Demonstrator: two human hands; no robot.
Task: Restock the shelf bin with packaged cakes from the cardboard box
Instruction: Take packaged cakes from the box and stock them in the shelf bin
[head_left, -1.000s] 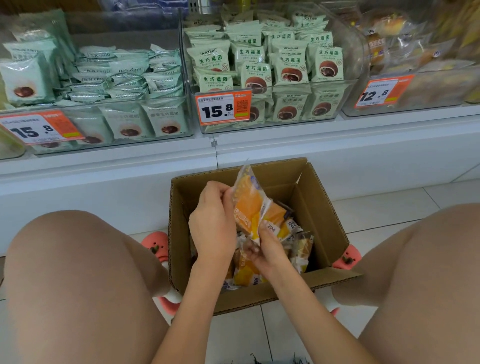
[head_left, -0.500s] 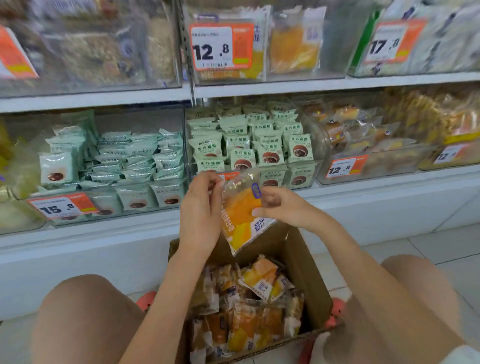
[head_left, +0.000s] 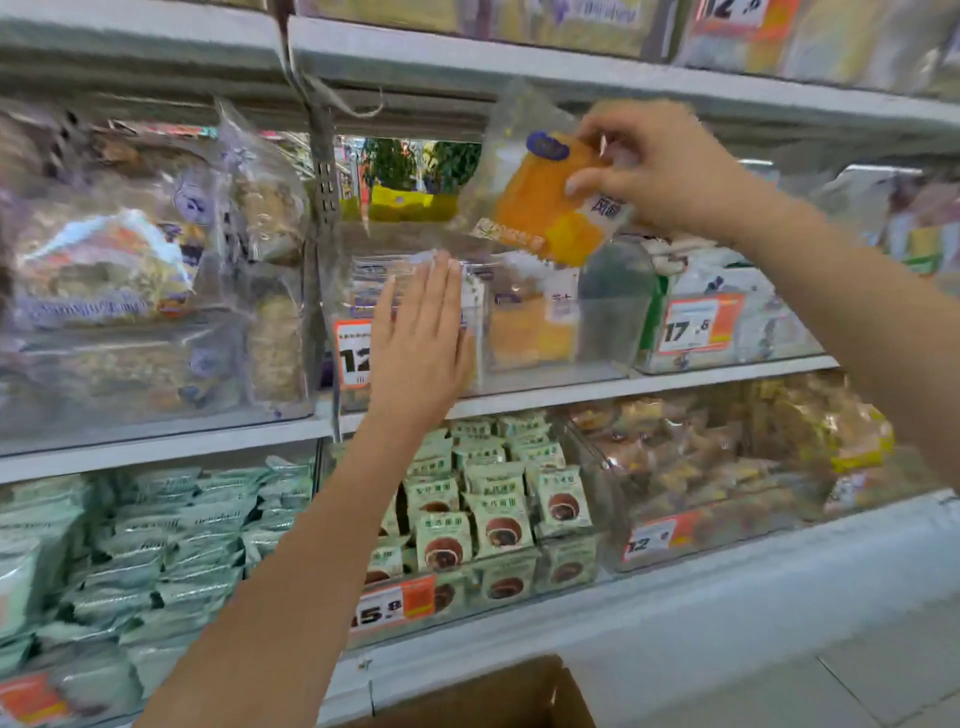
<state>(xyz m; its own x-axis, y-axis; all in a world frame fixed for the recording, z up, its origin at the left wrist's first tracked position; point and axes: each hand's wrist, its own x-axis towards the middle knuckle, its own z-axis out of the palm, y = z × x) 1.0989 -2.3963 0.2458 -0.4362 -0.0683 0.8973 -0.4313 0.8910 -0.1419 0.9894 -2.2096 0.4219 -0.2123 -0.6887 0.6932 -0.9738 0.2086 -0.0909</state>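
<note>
The cake (head_left: 550, 208) hangs tilted above the bin (head_left: 597, 332), just over its open top and toward its right half, long axis slanting down to the right. The right hand (head_left: 660, 171) pinches its upper right corner between thumb and fingers. The left hand (head_left: 415, 338), fingers straight, lies flat against the bin's clear front, lower and left of the cake. Room looks tight: the shelf (head_left: 519, 67) above sits close over the bin's rim. The box (head_left: 498, 696) is well below.

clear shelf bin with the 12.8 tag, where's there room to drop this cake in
Free: the right part of the clear plastic shelf bin, between the upright orange cake packets and its right wall. Crowded: the left part, behind the left hand.
</note>
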